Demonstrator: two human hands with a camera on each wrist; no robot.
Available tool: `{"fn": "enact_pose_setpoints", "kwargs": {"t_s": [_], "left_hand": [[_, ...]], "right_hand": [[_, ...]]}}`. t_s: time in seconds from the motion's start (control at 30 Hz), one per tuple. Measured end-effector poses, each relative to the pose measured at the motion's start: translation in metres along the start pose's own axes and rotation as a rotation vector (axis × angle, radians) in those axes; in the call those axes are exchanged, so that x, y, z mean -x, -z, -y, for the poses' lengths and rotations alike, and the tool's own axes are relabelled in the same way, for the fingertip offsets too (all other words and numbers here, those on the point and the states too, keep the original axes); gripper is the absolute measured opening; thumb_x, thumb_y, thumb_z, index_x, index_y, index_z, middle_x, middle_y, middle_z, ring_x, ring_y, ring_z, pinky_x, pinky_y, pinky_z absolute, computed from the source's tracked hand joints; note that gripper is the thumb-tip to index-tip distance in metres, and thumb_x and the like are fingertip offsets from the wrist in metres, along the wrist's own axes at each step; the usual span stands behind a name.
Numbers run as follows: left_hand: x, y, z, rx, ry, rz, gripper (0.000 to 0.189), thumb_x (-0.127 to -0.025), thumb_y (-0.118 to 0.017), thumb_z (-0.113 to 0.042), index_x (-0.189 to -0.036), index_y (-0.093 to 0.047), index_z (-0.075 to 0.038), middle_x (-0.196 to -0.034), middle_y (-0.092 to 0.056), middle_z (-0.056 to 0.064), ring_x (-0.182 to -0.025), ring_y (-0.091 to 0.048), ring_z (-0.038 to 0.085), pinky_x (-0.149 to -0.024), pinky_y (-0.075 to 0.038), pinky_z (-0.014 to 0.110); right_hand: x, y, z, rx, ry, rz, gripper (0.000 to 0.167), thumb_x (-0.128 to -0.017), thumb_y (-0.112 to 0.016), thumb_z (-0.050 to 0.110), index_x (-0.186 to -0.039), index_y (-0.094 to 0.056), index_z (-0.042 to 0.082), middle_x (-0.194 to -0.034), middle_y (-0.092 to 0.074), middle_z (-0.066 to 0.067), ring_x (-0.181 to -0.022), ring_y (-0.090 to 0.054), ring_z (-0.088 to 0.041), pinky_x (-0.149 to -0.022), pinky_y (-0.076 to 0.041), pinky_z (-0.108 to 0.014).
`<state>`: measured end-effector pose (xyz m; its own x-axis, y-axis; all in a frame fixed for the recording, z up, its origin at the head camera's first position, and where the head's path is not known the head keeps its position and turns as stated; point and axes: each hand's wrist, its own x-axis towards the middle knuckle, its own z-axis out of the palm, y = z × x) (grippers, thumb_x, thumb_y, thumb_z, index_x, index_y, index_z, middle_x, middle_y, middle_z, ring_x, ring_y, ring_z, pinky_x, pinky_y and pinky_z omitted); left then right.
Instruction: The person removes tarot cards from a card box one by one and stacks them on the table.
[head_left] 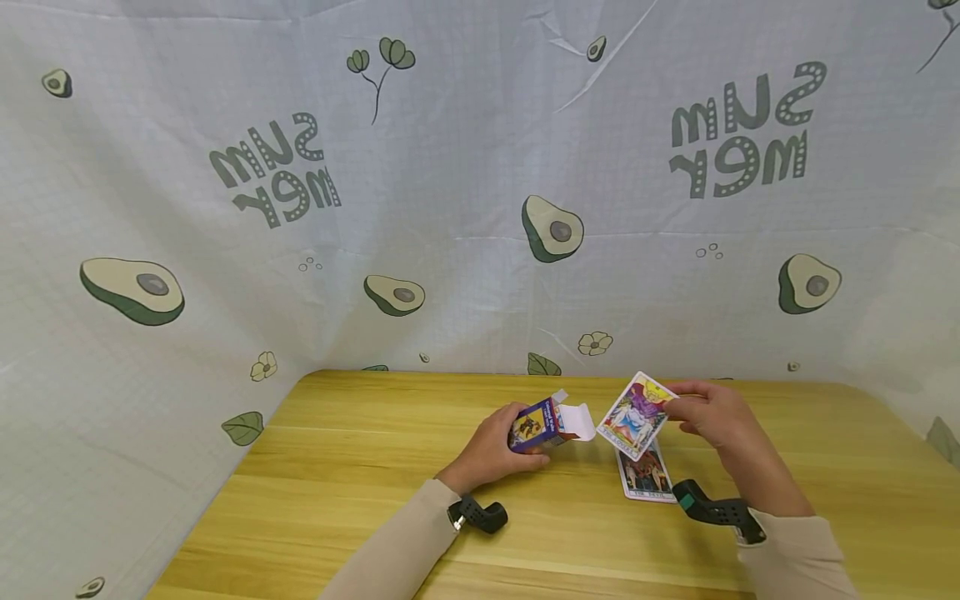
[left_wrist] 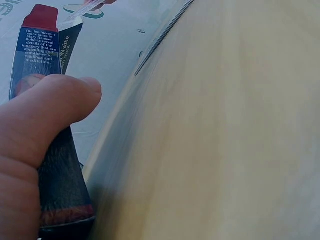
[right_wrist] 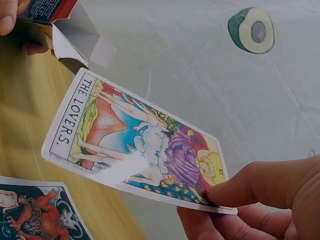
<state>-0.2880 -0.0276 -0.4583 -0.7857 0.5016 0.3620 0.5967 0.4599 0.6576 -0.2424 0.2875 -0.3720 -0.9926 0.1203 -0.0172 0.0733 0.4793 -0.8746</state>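
Note:
My left hand point(head_left: 495, 446) grips a dark blue and purple card box point(head_left: 534, 427) around its sides, its white flap point(head_left: 577, 422) folded out at the end facing right. In the left wrist view the thumb point(left_wrist: 60, 110) lies across the box point(left_wrist: 65, 175). Between thumb and fingers, my right hand point(head_left: 708, 417) pinches a tarot card point(head_left: 636, 415) by one end; the right wrist view reads "THE LOVERS" on the card point(right_wrist: 145, 142). Below it another card, The Devil point(head_left: 647, 477), lies face up on the table, partly covered by the held card in the head view.
The wooden table point(head_left: 360, 483) reaches back to a pale curtain point(head_left: 465, 167) printed with avocados and lettering. Each wrist wears a black strap-mounted device, one on the left wrist point(head_left: 483, 515) and one on the right wrist point(head_left: 712, 507).

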Motion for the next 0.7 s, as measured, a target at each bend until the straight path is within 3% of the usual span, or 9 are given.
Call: {"fn": "enact_pose_setpoints", "kwargs": {"t_s": [0.13,0.23,0.47,0.7], "left_hand": [[0.0,-0.0002,0.0003,-0.004,0.002,-0.002,0.064,-0.077,-0.079,-0.042,-0.127,-0.05,-0.015,-0.107,-0.057,-0.005,-0.091,-0.052,0.007,-0.078,-0.045,0.021],[0.0001,-0.0003,0.0003,-0.005,0.004,-0.003,0.064,-0.076,-0.079,-0.042,-0.127,-0.05,-0.016,-0.107,-0.057,-0.005,-0.091,-0.052,0.007,-0.078,-0.045,0.021],[0.0001,-0.0006,0.0005,-0.001,0.002,-0.003,0.065,-0.077,-0.079,-0.043,-0.127,-0.05,-0.015,-0.107,-0.057,-0.005,-0.091,-0.052,0.007,-0.078,-0.045,0.021],[0.0004,-0.0006,0.0005,0.0,0.003,-0.003,0.065,-0.077,-0.078,-0.043,-0.128,-0.049,-0.016,-0.107,-0.057,-0.005,-0.091,-0.052,0.007,-0.078,-0.045,0.021]], "right_hand": [[0.0038,0.0019,0.0027,-0.041,0.012,0.008,0.05,-0.096,-0.057,0.021,-0.133,-0.044,-0.01,-0.11,-0.063,-0.022,-0.088,-0.063,-0.026,-0.071,-0.053,-0.024],[0.0046,0.0016,0.0031,-0.087,-0.001,0.007,0.048,-0.097,-0.054,0.017,-0.134,-0.042,-0.01,-0.11,-0.061,-0.021,-0.081,-0.062,-0.019,-0.069,-0.054,-0.024],[0.0055,0.0004,0.0017,-0.131,0.018,0.047,0.043,-0.1,-0.049,0.017,-0.135,-0.041,-0.007,-0.118,-0.054,-0.027,-0.083,-0.062,-0.018,-0.073,-0.054,-0.027],[0.0039,0.0014,-0.0001,-0.119,0.009,0.056,0.044,-0.097,-0.052,0.009,-0.135,-0.039,-0.01,-0.119,-0.052,-0.032,-0.082,-0.061,-0.018,-0.071,-0.054,-0.024]]}}
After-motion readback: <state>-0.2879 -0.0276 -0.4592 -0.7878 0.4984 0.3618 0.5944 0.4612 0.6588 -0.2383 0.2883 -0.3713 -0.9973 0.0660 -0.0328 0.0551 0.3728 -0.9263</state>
